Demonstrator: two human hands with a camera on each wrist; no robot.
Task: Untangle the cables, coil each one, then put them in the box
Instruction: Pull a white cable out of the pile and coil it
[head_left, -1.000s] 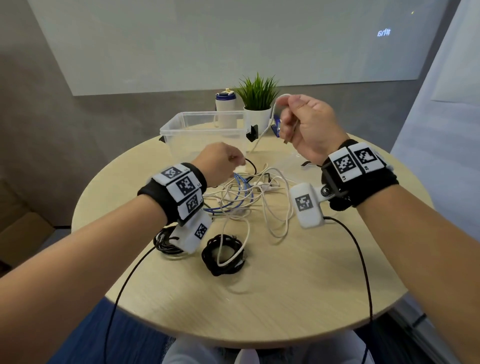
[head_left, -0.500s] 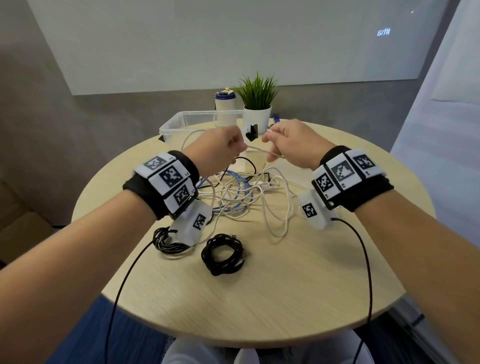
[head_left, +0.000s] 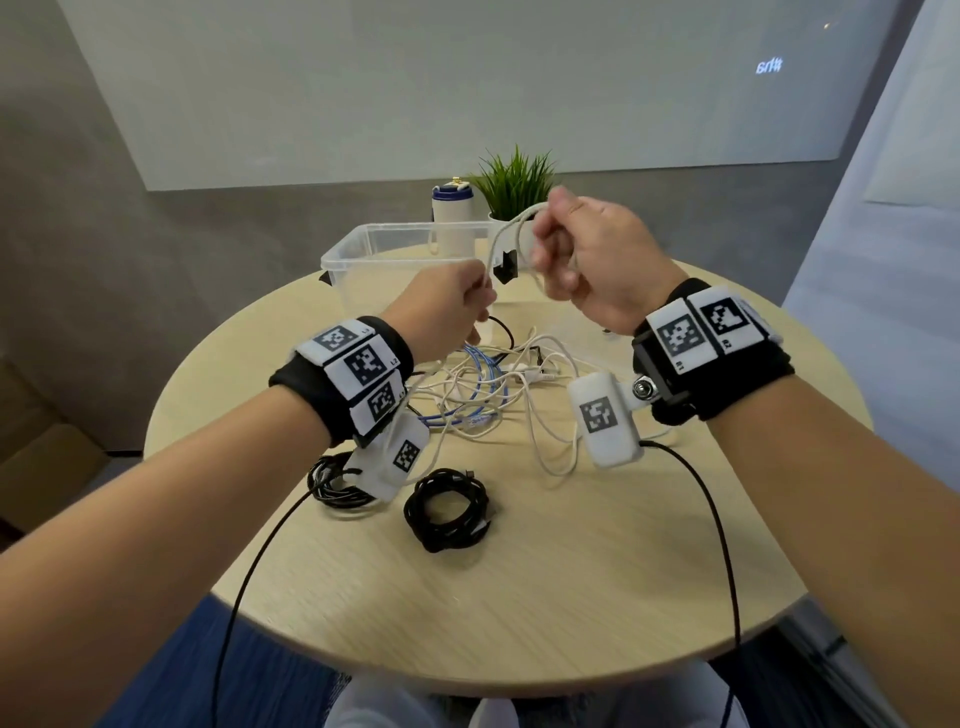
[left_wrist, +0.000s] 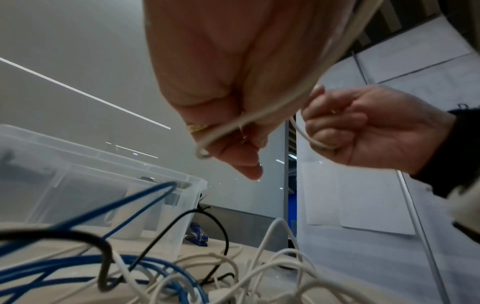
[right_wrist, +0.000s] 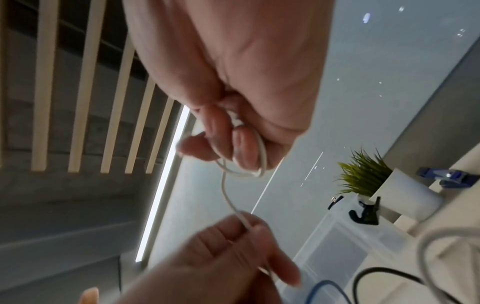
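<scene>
Coiling: white cable (head_left: 511, 228), thin and light, limp enough to droop between grips; judged soft, smooth-jacketed, apt to slip or spring out of its loops if pinched loosely.
Right hand (head_left: 592, 265): raised above the surface, fingers curled round a small loop of the white cable, loop wrapped about the fingertips (right_wrist: 244, 152) in the right wrist view.
Left hand (head_left: 452, 306): lower and just beside the right, thumb and fingers pinching the same cable where it feeds up from the pile.
Where to hold: best near the working loop, a short span between the two grips, feeding slack with the left; plug ends likely stiffer and heavier, so better tucked last.
Tangle (head_left: 493, 384): white, blue and black strands heaped on the surface (head_left: 571, 571) under the hands; held cable's tail apparently running into it, snag likely if pulled hard.
Coiled black cables (head_left: 447, 506): two bundles lying near the front of the surface, not yet boxed.
Box (head_left: 363, 254): clear plastic, open, beyond the tangle; contents hard to tell.
</scene>
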